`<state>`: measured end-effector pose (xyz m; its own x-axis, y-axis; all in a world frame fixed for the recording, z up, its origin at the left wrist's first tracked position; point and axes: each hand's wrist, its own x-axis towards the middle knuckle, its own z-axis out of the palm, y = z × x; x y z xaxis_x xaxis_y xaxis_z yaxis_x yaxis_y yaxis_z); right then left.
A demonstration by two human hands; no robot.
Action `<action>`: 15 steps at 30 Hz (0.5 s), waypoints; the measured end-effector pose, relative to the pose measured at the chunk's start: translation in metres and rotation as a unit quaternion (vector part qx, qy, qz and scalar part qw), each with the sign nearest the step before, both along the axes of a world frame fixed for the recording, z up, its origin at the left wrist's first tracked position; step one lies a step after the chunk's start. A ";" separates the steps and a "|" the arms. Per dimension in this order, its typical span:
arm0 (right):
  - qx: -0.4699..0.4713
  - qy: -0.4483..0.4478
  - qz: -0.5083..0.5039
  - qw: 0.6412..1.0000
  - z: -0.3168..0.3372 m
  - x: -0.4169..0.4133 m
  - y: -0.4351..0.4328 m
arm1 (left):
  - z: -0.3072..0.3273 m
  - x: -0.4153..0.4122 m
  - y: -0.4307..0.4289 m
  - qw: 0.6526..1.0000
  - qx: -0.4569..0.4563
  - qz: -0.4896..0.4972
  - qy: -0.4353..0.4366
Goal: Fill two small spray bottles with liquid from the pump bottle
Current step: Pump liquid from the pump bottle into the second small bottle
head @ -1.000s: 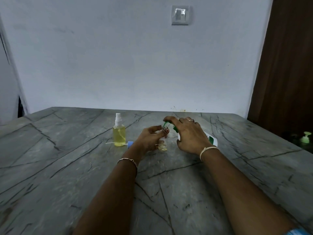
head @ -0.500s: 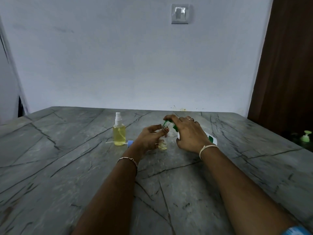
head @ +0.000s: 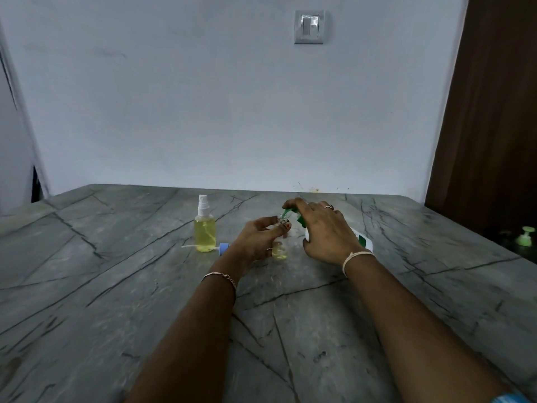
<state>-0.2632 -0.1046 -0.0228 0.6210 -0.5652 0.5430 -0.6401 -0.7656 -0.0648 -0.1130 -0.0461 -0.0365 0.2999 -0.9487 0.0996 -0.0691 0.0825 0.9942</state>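
- Toward the far edge of the table (head: 116,301), about midway along it, the left hand (head: 257,239) grips a small clear bottle (head: 279,251), thumb and fingers curled round its neck; a little yellow liquid sits at its bottom
- The right hand (head: 327,232) is curled round the white pump bottle (head: 364,242), which tilts toward the small bottle, with the forefinger over the green pump head (head: 288,212), whose spout is at the small bottle's mouth
- The pump bottle carries a green label patch; its writing is too small to read
- Left of the hands a spray bottle (head: 205,234) stands upright, capped in white and full of yellow liquid, with no label showing
- Just beside it lies a loose spray top (head: 223,248), blue collar and white tube
- A light switch (head: 309,27) is on the wall
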 end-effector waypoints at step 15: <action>-0.003 0.004 0.000 1.000 0.001 0.003 0.003 | -0.001 0.001 -0.001 1.000 -0.004 -0.004 -0.008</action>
